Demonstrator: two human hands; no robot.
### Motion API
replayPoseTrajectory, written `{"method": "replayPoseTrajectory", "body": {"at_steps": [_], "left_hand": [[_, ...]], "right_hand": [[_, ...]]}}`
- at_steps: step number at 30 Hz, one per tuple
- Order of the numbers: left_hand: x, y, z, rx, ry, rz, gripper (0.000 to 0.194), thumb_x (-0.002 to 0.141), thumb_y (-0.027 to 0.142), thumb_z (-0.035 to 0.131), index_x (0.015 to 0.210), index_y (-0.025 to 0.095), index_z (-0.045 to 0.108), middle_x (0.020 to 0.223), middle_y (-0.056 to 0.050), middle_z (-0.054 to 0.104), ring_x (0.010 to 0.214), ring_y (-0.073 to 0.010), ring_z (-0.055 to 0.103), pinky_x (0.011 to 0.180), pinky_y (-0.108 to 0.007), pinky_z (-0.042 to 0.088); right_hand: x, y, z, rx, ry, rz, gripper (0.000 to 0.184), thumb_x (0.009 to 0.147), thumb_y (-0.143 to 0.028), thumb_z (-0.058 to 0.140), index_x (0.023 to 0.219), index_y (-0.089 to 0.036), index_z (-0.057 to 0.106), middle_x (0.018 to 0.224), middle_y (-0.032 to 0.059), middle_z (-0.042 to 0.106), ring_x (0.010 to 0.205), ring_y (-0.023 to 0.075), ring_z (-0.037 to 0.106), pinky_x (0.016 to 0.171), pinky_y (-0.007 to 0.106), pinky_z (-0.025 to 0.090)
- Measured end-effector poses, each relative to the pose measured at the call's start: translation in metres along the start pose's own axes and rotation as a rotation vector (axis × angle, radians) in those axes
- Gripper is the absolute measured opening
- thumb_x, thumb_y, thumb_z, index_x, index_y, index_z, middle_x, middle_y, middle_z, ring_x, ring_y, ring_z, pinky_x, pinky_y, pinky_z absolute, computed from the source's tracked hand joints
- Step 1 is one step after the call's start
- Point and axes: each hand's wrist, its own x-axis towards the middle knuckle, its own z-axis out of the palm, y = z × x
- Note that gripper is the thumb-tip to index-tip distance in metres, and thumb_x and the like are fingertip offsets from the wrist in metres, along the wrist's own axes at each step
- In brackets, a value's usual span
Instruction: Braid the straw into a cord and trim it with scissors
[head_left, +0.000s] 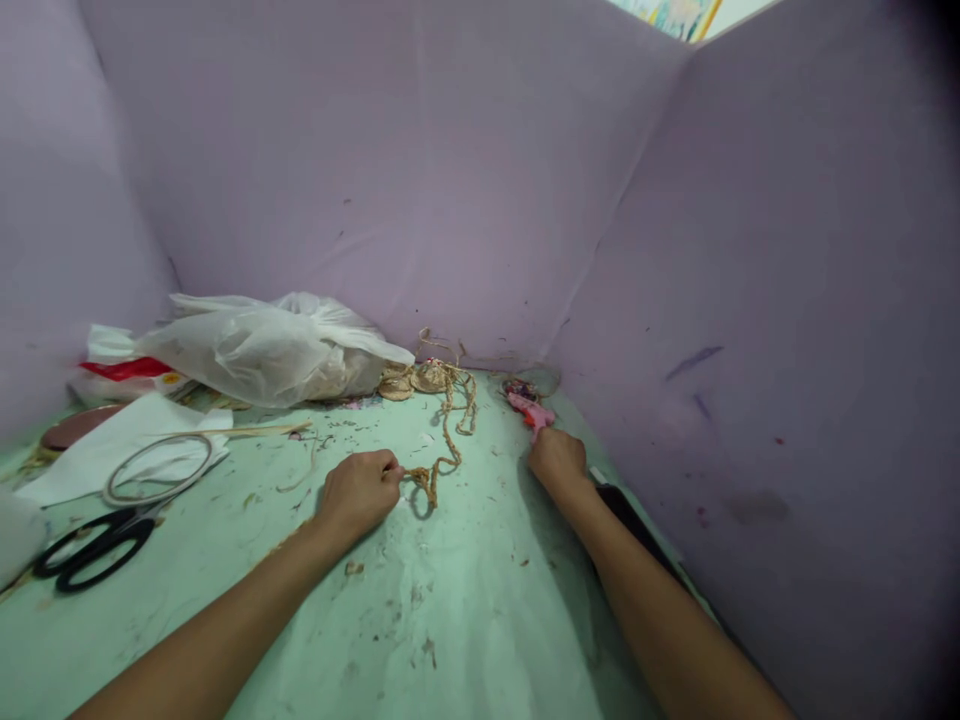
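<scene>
Pinching tan braided cord (456, 457) in head view, your left hand (361, 492) hides its near end. Cord trails over pale green surface (469, 610) toward round tan pieces (429, 377) beside translucent white plastic bag (274, 350), contents unclear. Your right hand (559, 462) clenched around pink object (531, 410), lower part covered, identity unclear. Whitish item (19, 540) cut off at left edge.

My one view comes from a camera on my head, facing forward and slightly down over the green tabletop (465, 620). It looks from above my forearms, near enough that they enter at the lower edge, out to the purple walls (375, 150). No second view shares this scene.
</scene>
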Motion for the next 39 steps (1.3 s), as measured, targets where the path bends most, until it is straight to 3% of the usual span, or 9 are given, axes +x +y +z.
{"method": "replayPoseTrajectory", "body": {"at_steps": [5, 9, 13, 16, 18, 22, 28, 33, 39], "left_hand": [[0.000, 0.000, 0.000, 0.005, 0.004, 0.000, 0.023, 0.072, 0.035, 0.042, 0.068, 0.024, 0.061, 0.068, -0.003, 0.064, 0.065, -0.0195, 0.054, 0.051, -0.025, 0.027], [-0.001, 0.001, -0.001, -0.003, 0.014, -0.003, 0.023, 0.072, 0.034, 0.042, 0.069, 0.024, 0.062, 0.068, -0.004, 0.064, 0.065, -0.0199, 0.054, 0.051, -0.025, 0.027], [-0.001, 0.001, 0.000, -0.040, 0.034, 0.007, 0.021, 0.071, 0.034, 0.043, 0.068, 0.024, 0.061, 0.067, -0.004, 0.063, 0.065, -0.0197, 0.053, 0.052, -0.025, 0.027], [-0.002, 0.001, 0.000, -0.094, 0.057, 0.004, 0.021, 0.070, 0.035, 0.045, 0.066, 0.022, 0.061, 0.064, -0.003, 0.062, 0.062, -0.0185, 0.052, 0.052, -0.025, 0.028], [-0.002, 0.001, -0.001, -0.151, 0.065, 0.022, 0.022, 0.071, 0.035, 0.045, 0.067, 0.021, 0.061, 0.062, -0.002, 0.060, 0.060, -0.0164, 0.051, 0.053, -0.024, 0.031], [-0.002, 0.002, -0.013, -0.288, 0.060, 0.120, 0.023, 0.072, 0.035, 0.044, 0.067, 0.018, 0.059, 0.060, 0.001, 0.058, 0.058, -0.0121, 0.050, 0.056, -0.021, 0.035], [-0.002, 0.004, -0.027, -0.416, 0.080, 0.162, 0.022, 0.070, 0.034, 0.047, 0.064, 0.016, 0.058, 0.054, 0.002, 0.053, 0.052, -0.0101, 0.045, 0.050, -0.021, 0.034], [-0.003, 0.004, -0.022, -0.485, 0.092, 0.165, 0.019, 0.067, 0.031, 0.050, 0.062, 0.015, 0.058, 0.055, 0.001, 0.055, 0.053, -0.0102, 0.047, 0.051, -0.021, 0.036], [-0.006, 0.005, -0.014, -0.470, 0.105, 0.151, 0.019, 0.068, 0.030, 0.049, 0.062, 0.015, 0.060, 0.056, 0.001, 0.057, 0.054, -0.0105, 0.048, 0.053, -0.021, 0.036]], "right_hand": [[0.003, -0.001, 0.004, 0.042, -0.037, 0.042, 0.022, 0.083, -0.029, 0.048, 0.094, -0.012, 0.058, 0.096, 0.0076, 0.061, 0.087, 0.0175, 0.057, 0.078, 0.037, 0.044], [0.006, 0.000, 0.003, 0.134, -0.049, 0.073, 0.024, 0.083, -0.029, 0.049, 0.099, -0.013, 0.055, 0.102, 0.0072, 0.057, 0.088, 0.0173, 0.056, 0.077, 0.038, 0.045], [0.002, -0.003, -0.007, 0.288, -0.022, 0.102, 0.018, 0.077, -0.013, 0.051, 0.091, -0.006, 0.060, 0.094, 0.0174, 0.061, 0.092, 0.0269, 0.056, 0.080, 0.044, 0.040], [-0.014, -0.018, -0.014, 0.454, 0.064, 0.091, 0.034, 0.072, -0.005, 0.048, 0.105, -0.002, 0.054, 0.108, 0.0276, 0.053, 0.106, 0.0359, 0.046, 0.087, 0.052, 0.028], [-0.029, -0.036, -0.016, 0.620, 0.095, 0.005, 0.039, 0.073, -0.009, 0.047, 0.112, -0.005, 0.050, 0.117, 0.0254, 0.049, 0.112, 0.0333, 0.042, 0.092, 0.048, 0.025], [-0.054, -0.076, -0.012, 1.038, -0.038, -0.254, 0.027, 0.080, -0.022, 0.040, 0.097, -0.016, 0.060, 0.097, 0.0085, 0.065, 0.090, 0.0187, 0.059, 0.080, 0.031, 0.042], [-0.067, -0.095, -0.011, 1.422, -0.206, -0.446, 0.026, 0.073, -0.032, 0.052, 0.092, -0.015, 0.060, 0.078, 0.0060, 0.066, 0.074, 0.0163, 0.062, 0.067, 0.028, 0.047], [-0.072, -0.094, -0.008, 1.422, -0.092, -0.438, 0.022, 0.062, -0.021, 0.061, 0.084, -0.018, 0.057, 0.072, 0.0026, 0.061, 0.063, 0.0137, 0.057, 0.061, 0.027, 0.045], [-0.081, -0.094, -0.006, 1.064, 0.056, -0.569, 0.017, 0.065, -0.014, 0.048, 0.076, -0.018, 0.060, 0.064, 0.0007, 0.061, 0.055, 0.0127, 0.053, 0.056, 0.024, 0.040]]}}
